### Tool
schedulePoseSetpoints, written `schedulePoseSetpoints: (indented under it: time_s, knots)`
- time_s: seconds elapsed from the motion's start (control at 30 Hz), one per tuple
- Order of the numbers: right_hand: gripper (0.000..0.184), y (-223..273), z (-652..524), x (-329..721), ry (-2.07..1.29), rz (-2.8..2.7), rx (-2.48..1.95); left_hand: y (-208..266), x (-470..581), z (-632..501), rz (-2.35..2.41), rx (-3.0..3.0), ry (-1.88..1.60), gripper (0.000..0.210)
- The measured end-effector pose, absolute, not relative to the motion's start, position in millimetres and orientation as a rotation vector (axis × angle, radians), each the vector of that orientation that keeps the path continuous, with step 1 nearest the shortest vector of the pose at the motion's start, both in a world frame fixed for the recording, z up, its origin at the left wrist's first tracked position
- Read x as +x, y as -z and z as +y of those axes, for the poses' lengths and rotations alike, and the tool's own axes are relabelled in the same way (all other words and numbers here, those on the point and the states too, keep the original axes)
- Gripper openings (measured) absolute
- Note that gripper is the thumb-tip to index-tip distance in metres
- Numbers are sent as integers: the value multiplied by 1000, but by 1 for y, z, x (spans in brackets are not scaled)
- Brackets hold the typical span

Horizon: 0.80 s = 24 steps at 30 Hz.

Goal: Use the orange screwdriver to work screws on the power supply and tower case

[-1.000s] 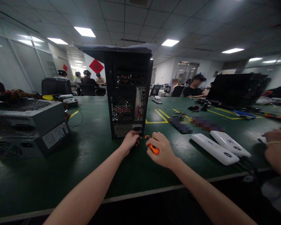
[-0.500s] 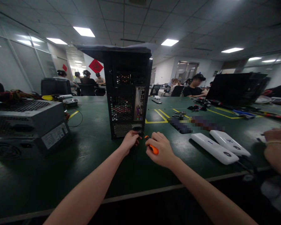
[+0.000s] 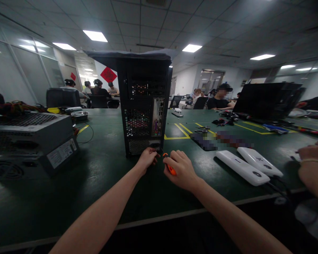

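A black computer case (image 3: 145,95) stands upright on the table, its rear side facing me, with a power supply (image 3: 137,146) at the bottom. My right hand (image 3: 181,168) is wrapped around the orange and black handle of a screwdriver (image 3: 172,170). The screwdriver's thin shaft points at the lower right corner of the case's rear. Close by, my left hand (image 3: 147,158) has its fingers curled together at the power supply's lower right, by the screwdriver's tip. Whatever lies between those fingertips is hidden.
Two grey power supplies (image 3: 42,141) are stacked on the left with loose cables on top. White power banks (image 3: 242,166) lie at the right, near another person's hand (image 3: 315,165). Tools and cables (image 3: 224,120) lie farther back, beside another black case (image 3: 267,100).
My right hand has turned slightly and shifted a little left with the screwdriver, so less of the handle's end shows. My left hand and the case stay in place.
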State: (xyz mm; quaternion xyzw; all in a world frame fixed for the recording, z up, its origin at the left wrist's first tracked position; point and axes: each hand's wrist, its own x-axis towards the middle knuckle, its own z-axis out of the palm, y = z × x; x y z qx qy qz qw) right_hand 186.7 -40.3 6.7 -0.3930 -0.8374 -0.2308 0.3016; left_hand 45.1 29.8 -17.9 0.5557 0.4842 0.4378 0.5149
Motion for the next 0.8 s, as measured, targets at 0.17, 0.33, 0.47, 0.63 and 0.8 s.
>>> schedulePoseSetpoints:
  time_s: [0.17,0.33,0.47,0.63,0.8]
  knots:
    - [18,-6,-41,187,432,-2152,-1150,18,44,29,1154,1336,-1055,19]
    - [12,-5,-40,188,399,-2160,-1134,19,44,28,1142,1345,-1057,19]
    - [8,-8,-42,187,438,-2221,-1090,18,45,29,1161,1330,-1056,19]
    - [18,-6,-42,188,300,-2102,-1198,17,44,27,1140,1336,-1058,19]
    - [9,-6,-42,187,398,-2222,-1094,15,44,26,1119,1343,-1035,22]
